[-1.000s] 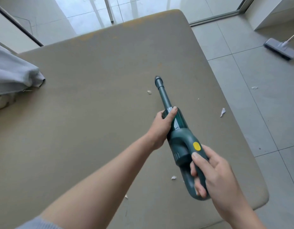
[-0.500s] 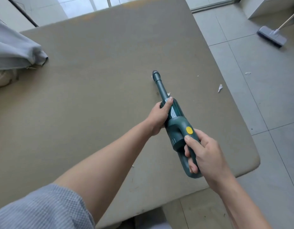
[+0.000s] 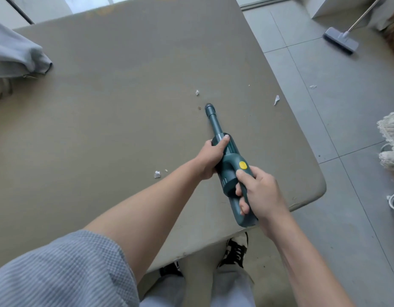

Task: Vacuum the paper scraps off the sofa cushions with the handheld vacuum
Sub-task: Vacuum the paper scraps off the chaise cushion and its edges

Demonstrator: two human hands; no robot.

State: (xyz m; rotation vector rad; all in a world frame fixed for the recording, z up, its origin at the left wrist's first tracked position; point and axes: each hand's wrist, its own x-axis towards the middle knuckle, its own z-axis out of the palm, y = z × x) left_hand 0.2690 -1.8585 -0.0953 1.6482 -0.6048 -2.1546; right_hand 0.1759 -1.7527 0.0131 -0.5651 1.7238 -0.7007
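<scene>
the handheld vacuum (image 3: 228, 167) is dark teal-green with a round yellow button (image 3: 243, 165), and the sofa cushion (image 3: 116, 111) under it is plain grey-brown. white paper scraps (image 3: 157, 174) lie on the cushion at the vacuum's nine, twelve and two o'clock. the sleeve (image 3: 65, 271) is blue-grey with a fine waffle check, and the floor (image 3: 337, 111) is pale grey tile.

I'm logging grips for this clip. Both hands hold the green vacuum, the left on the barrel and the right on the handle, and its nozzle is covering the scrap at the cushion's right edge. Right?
Not quite. Left hand and right hand hold the vacuum as stated, but the head view shows the nozzle well apart from that edge scrap.
</scene>
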